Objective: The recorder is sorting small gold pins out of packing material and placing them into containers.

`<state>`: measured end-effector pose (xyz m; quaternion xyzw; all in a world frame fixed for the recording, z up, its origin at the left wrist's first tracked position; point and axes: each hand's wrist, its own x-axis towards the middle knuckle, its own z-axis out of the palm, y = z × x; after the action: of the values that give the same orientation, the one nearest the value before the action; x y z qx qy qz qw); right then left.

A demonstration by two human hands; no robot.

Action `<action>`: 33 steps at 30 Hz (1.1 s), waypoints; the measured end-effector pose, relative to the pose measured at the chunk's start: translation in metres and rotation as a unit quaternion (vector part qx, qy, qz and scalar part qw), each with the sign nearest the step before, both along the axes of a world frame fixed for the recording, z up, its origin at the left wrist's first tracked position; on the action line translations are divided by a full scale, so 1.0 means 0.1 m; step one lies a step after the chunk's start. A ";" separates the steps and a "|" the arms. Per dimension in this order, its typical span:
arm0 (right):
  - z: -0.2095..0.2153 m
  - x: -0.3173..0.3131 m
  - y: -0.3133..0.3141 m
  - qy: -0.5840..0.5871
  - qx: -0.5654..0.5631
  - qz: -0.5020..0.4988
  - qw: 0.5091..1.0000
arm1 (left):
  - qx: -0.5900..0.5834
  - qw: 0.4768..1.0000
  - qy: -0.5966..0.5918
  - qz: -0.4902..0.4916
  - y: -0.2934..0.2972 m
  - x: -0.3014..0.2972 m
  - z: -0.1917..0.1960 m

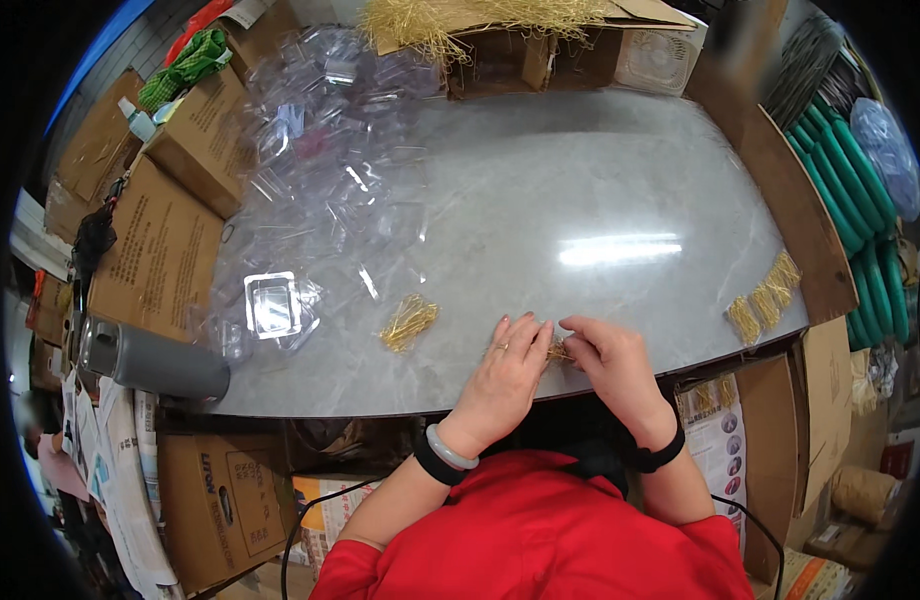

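Note:
At the near edge of the grey table, my left hand (pixel 512 372) lies flat with its fingers stretched forward. Just to its right, my right hand (pixel 612 362) has its thumb and fingers closed on a small bunch of thin gold wire pieces (pixel 557 351). The bunch sits between both hands, partly covered by them, so its full shape is hidden. Further left on the table rests a loose pile of gold wire pieces (pixel 410 322). Several neat gold bundles (pixel 766 298) lie side by side by the right edge.
Clear plastic boxes (pixel 340 190) heap over the table's left side. A grey bottle (pixel 160 362) lies at the left front corner. Cardboard walls (pixel 790 200) border the right. More gold wire (pixel 430 30) tops a cardboard shelf (pixel 535 65) at the back.

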<state>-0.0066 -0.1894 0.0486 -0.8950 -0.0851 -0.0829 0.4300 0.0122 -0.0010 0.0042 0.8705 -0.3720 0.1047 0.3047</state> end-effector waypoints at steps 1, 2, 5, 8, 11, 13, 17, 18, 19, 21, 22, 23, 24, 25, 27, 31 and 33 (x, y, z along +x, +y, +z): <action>0.04 -0.04 0.01 0.074 0.048 -0.011 0.996 | 0.000 1.000 0.000 0.001 0.01 0.00 0.00; 0.06 -0.09 0.01 0.148 0.096 -0.022 0.984 | 0.002 1.000 0.001 0.001 0.02 0.00 0.00; -0.05 -0.21 -0.02 -0.079 -0.094 0.031 0.992 | -0.006 1.000 0.009 0.001 0.03 0.00 -0.01; -0.17 -0.22 0.00 -0.084 -0.141 0.081 0.983 | -0.031 0.999 0.026 -0.005 0.01 0.01 0.00; -0.17 -0.15 0.07 -0.077 -0.167 0.123 0.975 | -0.058 0.996 0.072 0.001 0.04 -0.02 0.00; -0.13 -0.08 0.01 -0.072 -0.137 0.154 0.976 | -0.070 0.992 0.106 0.009 0.09 0.00 0.01; -0.08 0.03 -0.23 -0.016 -0.067 0.203 0.977 | -0.170 0.966 0.187 -0.057 0.17 0.08 0.06; -0.11 0.10 -0.25 -0.056 -0.055 0.209 0.975 | -0.164 0.968 0.178 -0.066 0.17 0.08 0.06; -0.11 0.14 -0.25 -0.057 -0.053 0.209 0.975 | -0.162 0.968 0.177 -0.066 0.16 0.07 0.06; -0.07 0.18 -0.20 -0.033 -0.087 0.209 0.973 | -0.133 0.976 0.167 -0.045 0.15 0.04 0.06; -0.08 0.17 -0.17 -0.034 -0.086 0.210 0.973 | -0.132 0.976 0.166 -0.045 0.14 0.03 0.06; -0.09 0.17 -0.15 -0.040 -0.078 0.207 0.974 | -0.129 0.977 0.164 -0.042 0.14 0.03 0.06; -0.09 0.17 -0.12 -0.047 -0.069 0.205 0.975 | -0.125 0.978 0.161 -0.038 0.15 0.03 0.06; -0.07 0.15 -0.11 -0.049 -0.067 0.206 0.975 | -0.124 0.979 0.160 -0.037 0.15 0.03 0.07; -0.03 0.06 -0.09 -0.037 -0.051 0.176 0.982 | -0.128 0.976 0.174 -0.037 0.15 0.03 0.06; -0.12 -0.15 0.11 -0.117 -0.095 0.137 0.979 | -0.116 0.977 0.176 -0.021 0.14 0.03 0.03; -0.27 -0.18 0.20 -0.151 -0.145 0.124 0.970 | -0.138 0.973 0.181 -0.028 0.14 0.04 0.04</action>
<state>-0.0250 -0.1696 0.0216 -0.9073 -0.2708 -0.1498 0.2845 0.0162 0.0127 0.0085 0.8138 -0.3172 -0.0129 0.4868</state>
